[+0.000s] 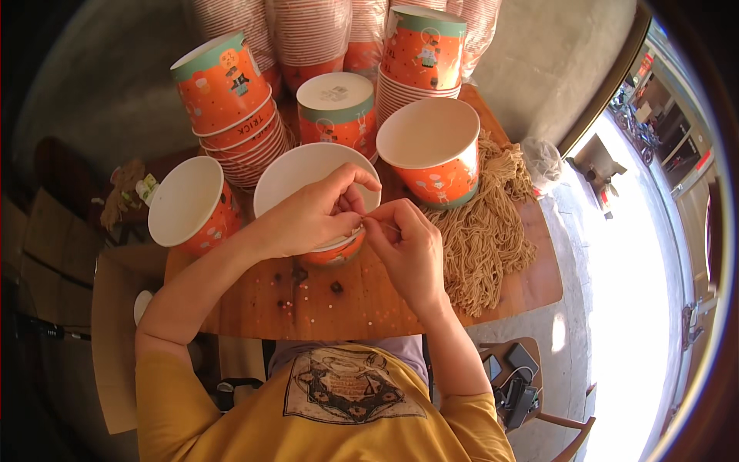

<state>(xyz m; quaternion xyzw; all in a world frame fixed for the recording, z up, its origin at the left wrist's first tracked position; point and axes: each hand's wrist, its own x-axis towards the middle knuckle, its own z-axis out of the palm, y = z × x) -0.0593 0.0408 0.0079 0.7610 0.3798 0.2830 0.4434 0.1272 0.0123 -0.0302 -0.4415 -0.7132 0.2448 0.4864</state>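
An orange paper bucket point(286, 171) with a white inside stands at the middle of the wooden table, close in front of me. My left hand point(319, 212) reaches over its near rim, thumb and fingers pinched together. From the right, my right hand point(408, 246) meets it at that rim, its thumb and forefinger also pinched. A thin pale strand seems to show by the right fingers, but what each hand grips is too small to name. Beside the right hand lies a large bundle of tan cords point(485, 231).
Around the bucket stand a bucket tipped left point(185, 202), an upright one point(429, 137), an upside-down one point(336, 100) and stacks point(231, 96). Bagged bucket stacks point(312, 35) line the wall. Small dots point(304, 304) litter the near table edge. A stool with devices point(512, 377) stands right.
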